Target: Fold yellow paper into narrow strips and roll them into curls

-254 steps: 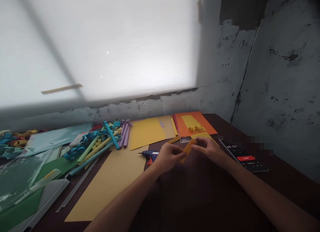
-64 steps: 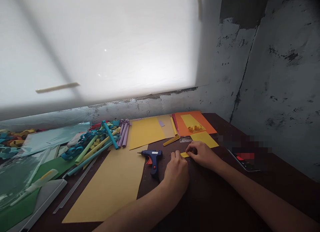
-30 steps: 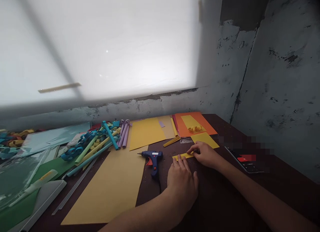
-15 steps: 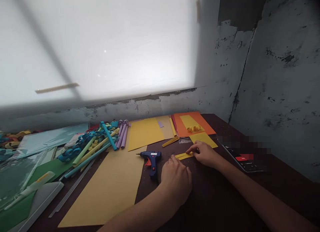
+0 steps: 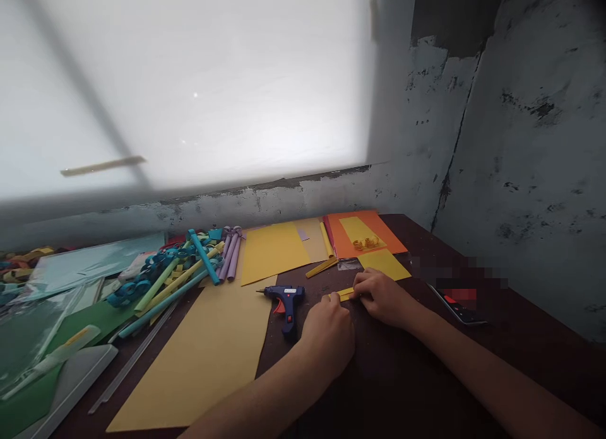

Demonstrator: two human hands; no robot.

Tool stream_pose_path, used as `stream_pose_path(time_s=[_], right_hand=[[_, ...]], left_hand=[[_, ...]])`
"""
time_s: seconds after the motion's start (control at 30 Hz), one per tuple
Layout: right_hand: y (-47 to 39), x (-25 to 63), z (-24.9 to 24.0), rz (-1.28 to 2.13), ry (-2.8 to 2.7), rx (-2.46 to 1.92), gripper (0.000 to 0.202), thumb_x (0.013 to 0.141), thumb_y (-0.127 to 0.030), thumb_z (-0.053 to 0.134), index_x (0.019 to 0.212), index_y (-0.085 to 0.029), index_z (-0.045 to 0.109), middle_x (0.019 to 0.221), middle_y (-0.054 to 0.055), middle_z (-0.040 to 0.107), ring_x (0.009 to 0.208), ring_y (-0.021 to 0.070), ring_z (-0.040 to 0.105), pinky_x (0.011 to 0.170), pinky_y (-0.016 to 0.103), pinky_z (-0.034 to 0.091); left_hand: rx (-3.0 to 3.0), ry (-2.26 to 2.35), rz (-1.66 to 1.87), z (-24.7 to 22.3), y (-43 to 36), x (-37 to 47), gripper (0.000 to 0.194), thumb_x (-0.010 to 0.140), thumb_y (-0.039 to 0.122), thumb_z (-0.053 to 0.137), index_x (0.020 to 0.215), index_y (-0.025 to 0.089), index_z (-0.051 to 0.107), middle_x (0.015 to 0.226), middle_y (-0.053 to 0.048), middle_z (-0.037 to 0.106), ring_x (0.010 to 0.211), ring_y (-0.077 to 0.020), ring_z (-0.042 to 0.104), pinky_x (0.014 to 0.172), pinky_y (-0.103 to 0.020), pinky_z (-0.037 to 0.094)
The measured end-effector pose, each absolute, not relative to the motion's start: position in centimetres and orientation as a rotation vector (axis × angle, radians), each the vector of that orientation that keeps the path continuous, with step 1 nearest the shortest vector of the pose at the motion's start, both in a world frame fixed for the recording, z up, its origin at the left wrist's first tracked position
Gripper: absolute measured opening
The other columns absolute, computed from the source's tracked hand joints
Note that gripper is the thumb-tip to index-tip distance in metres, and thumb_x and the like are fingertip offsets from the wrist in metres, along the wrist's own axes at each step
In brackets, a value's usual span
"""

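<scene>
A folded strip of yellow paper (image 5: 346, 294) lies low over the dark table, stretched between my two hands. My left hand (image 5: 327, 335) has its curled fingers on the strip's left end, which they mostly cover. At the other end, my right hand (image 5: 382, 295) pinches the strip between thumb and fingers. Just left of my left hand rests a dark blue glue gun (image 5: 286, 303) with an orange trigger, its nozzle pointing left. Another folded yellow strip (image 5: 322, 267) lies beyond my hands. A yellow paper piece (image 5: 386, 264) is just behind my right hand.
A large tan sheet (image 5: 203, 357) covers the table's left front. Behind are a yellow sheet (image 5: 274, 253), an orange sheet (image 5: 392, 234) with small yellow curls (image 5: 367, 243), and purple paper rolls (image 5: 231, 253). Blue curled strips (image 5: 137, 284) pile up left. A phone (image 5: 459, 308) lies right.
My right hand has moved slightly left along the strip, closer to my left hand. Less of the yellow strip shows between them. My left fingers have shifted a little.
</scene>
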State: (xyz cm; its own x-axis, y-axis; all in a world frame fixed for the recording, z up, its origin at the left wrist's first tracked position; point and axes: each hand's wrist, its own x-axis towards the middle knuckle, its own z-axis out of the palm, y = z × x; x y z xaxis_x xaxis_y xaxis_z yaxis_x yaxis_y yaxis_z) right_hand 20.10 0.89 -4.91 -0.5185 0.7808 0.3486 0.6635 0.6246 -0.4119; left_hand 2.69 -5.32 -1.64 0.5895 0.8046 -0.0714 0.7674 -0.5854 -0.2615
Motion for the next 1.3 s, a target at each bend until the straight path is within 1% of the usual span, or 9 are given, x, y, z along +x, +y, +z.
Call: stream_pose_path(time_s=[0.1, 0.23, 0.4, 0.6, 0.77, 0.9, 1.03, 1.13, 1.3], right_hand=[[0.7, 19.9, -4.7, 0.214, -2.378, -1.180, 0.026, 0.083, -0.004, 0.060, 0.080, -0.022, 0.079, 0.086, 0.003, 0.073, 0.090, 0.0226, 0.059, 0.086, 0.038, 0.044], [0.4, 19.9, -4.1, 0.075, -2.400, -1.292, 0.024, 0.081, -0.004, 0.060, 0.077, -0.021, 0.077, 0.085, 0.004, 0.073, 0.091, 0.0240, 0.059, 0.083, 0.039, 0.042], [0.7, 21.0, -3.8, -0.087, -2.322, -1.396, 0.026, 0.077, -0.001, 0.057, 0.062, -0.018, 0.068, 0.077, 0.006, 0.070, 0.086, 0.0245, 0.058, 0.080, 0.039, 0.042], [0.8, 21.1, -4.2, 0.140, -2.301, -1.139, 0.026, 0.077, 0.001, 0.058, 0.085, -0.021, 0.072, 0.090, 0.003, 0.072, 0.090, 0.0219, 0.060, 0.083, 0.036, 0.045], [0.4, 20.7, -4.3, 0.196, -2.344, -1.080, 0.017, 0.083, -0.008, 0.063, 0.083, -0.023, 0.072, 0.090, 0.003, 0.071, 0.090, 0.0223, 0.061, 0.084, 0.037, 0.046], [0.5, 20.7, -4.4, 0.203, -2.341, -1.099, 0.018, 0.084, -0.008, 0.065, 0.085, -0.023, 0.073, 0.090, 0.003, 0.071, 0.090, 0.0225, 0.061, 0.083, 0.037, 0.047], [1.1, 20.8, -4.9, 0.197, -2.344, -1.132, 0.021, 0.090, -0.008, 0.060, 0.091, -0.023, 0.075, 0.092, 0.004, 0.072, 0.091, 0.0229, 0.061, 0.082, 0.037, 0.047], [1.5, 20.8, -5.3, 0.158, -2.354, -1.166, 0.022, 0.095, -0.012, 0.058, 0.097, -0.023, 0.076, 0.096, 0.005, 0.071, 0.094, 0.0237, 0.061, 0.084, 0.037, 0.047], [1.1, 20.4, -5.4, -0.014, -2.405, -1.224, 0.025, 0.095, -0.014, 0.057, 0.104, -0.024, 0.078, 0.101, 0.007, 0.069, 0.098, 0.0241, 0.059, 0.087, 0.039, 0.045]], left_hand=[[-2.640, -1.270, 0.353, -2.0, -5.0, 2.8, 0.022, 0.089, 0.011, 0.059, 0.080, 0.014, 0.079, 0.069, -0.014, 0.068, 0.089, -0.0298, 0.064, 0.074, -0.036, 0.049], [-2.641, -1.355, 0.304, -2.2, -4.9, 2.8, 0.025, 0.091, 0.012, 0.055, 0.083, 0.013, 0.079, 0.077, -0.017, 0.070, 0.091, -0.0306, 0.066, 0.071, -0.036, 0.051], [-2.646, -1.456, 0.163, -1.6, -3.9, 2.3, 0.027, 0.093, 0.015, 0.053, 0.087, 0.012, 0.079, 0.087, -0.018, 0.072, 0.086, -0.0284, 0.070, 0.068, -0.034, 0.052], [-2.569, -1.705, -0.138, -1.1, -2.2, 1.0, 0.027, 0.095, 0.027, 0.054, 0.089, 0.015, 0.078, 0.092, -0.012, 0.075, 0.085, -0.0271, 0.073, 0.073, -0.035, 0.053], [-2.594, -1.659, -0.168, -1.5, -1.9, 0.6, 0.029, 0.097, 0.025, 0.050, 0.087, 0.018, 0.076, 0.094, -0.010, 0.074, 0.083, -0.0252, 0.073, 0.071, -0.033, 0.052], [-2.629, -1.595, -0.129, -1.7, -1.7, 0.6, 0.032, 0.100, 0.023, 0.045, 0.089, 0.018, 0.075, 0.096, -0.009, 0.072, 0.088, -0.0249, 0.072, 0.072, -0.033, 0.052], [-2.613, -1.617, -0.136, -1.8, -1.4, 0.4, 0.031, 0.102, 0.019, 0.043, 0.096, 0.018, 0.073, 0.099, -0.009, 0.070, 0.092, -0.0235, 0.071, 0.074, -0.031, 0.053], [-2.601, -1.627, -0.104, -1.7, -1.3, 0.4, 0.028, 0.100, 0.015, 0.045, 0.098, 0.017, 0.073, 0.099, -0.009, 0.069, 0.094, -0.0244, 0.070, 0.075, -0.032, 0.054], [-2.609, -1.533, 0.022, -1.4, -1.9, 0.6, 0.027, 0.094, 0.006, 0.049, 0.099, 0.013, 0.075, 0.104, -0.013, 0.067, 0.100, -0.0272, 0.067, 0.081, -0.036, 0.056]])
